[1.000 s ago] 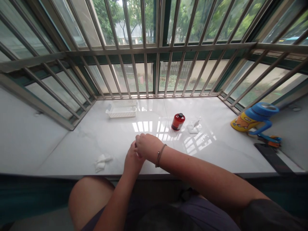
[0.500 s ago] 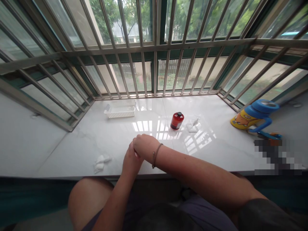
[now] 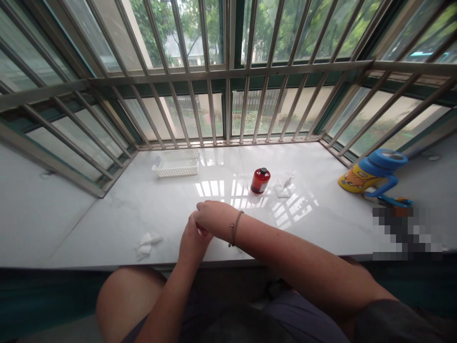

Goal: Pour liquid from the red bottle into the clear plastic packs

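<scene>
My left hand point(image 3: 193, 240) is closed around a small, reddish, shiny thing point(image 3: 202, 231), of which just a sliver shows. Over the top of it bends my right hand point(image 3: 215, 220), a thin bracelet point(image 3: 233, 228) at its wrist. The right fingers are curled and pressed against the left hand; what they grip is hidden. Beyond the hands a red bottle point(image 3: 260, 181) with a black cap stands upright. Beside it is a clear pump head point(image 3: 288, 181) by a small transparent square point(image 3: 284, 189). A crumpled white tissue point(image 3: 145, 246) lies left of my hands.
A white perforated basket point(image 3: 176, 170) rests at the back left of the white marble counter point(image 3: 117, 209). On the right, a yellow and blue tumbler point(image 3: 371, 172) leans over near a blurred-out dark patch point(image 3: 405, 233). Metal window bars point(image 3: 228, 112) enclose the back and sides.
The view has shifted slightly. My hands stay together at the same spot, with the right hand turned a little and a bit more of the reddish thing showing.
</scene>
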`<state>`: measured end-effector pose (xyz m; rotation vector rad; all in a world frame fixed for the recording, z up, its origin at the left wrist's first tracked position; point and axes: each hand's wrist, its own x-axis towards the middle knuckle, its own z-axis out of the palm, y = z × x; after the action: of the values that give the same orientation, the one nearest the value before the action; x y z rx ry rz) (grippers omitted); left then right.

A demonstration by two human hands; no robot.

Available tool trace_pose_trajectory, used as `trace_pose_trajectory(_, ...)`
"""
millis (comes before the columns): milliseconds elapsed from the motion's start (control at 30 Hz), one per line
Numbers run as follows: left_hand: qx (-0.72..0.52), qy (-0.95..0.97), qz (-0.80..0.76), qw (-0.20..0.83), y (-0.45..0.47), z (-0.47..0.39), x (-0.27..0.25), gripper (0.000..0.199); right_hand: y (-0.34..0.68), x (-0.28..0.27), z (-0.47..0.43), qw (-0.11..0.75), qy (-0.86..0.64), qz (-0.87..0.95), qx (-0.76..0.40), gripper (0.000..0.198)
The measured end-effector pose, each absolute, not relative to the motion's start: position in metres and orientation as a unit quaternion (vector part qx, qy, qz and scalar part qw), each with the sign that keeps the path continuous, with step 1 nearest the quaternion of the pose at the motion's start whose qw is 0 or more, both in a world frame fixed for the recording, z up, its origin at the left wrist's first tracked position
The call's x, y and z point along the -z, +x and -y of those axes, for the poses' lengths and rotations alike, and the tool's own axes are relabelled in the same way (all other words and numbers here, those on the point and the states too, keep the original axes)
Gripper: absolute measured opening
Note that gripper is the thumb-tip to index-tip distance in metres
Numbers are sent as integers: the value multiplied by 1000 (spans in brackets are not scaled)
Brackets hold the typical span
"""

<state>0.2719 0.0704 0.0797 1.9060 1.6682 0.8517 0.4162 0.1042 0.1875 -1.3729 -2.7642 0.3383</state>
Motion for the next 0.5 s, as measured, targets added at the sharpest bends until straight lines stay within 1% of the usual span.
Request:
trace_pose_trajectory(233,-300,687,-617,240,271,-72,-77,68,419,-199,-107,25,-424,897,-125,15)
trace_pose_trajectory(367,-308,680,-616,250,271,-72,-76,73,440,-208,-101,67,-413,899,-128,8)
trace_pose_trajectory(467,-330,677,-604,261,271,-71,-75,76,469,-202,-85,136,-435,879,-140,21)
trace_pose_trajectory(500,-336,676,-601,263,271,-71,-74,75,481,-195,-77,204,-450,854,-163,22)
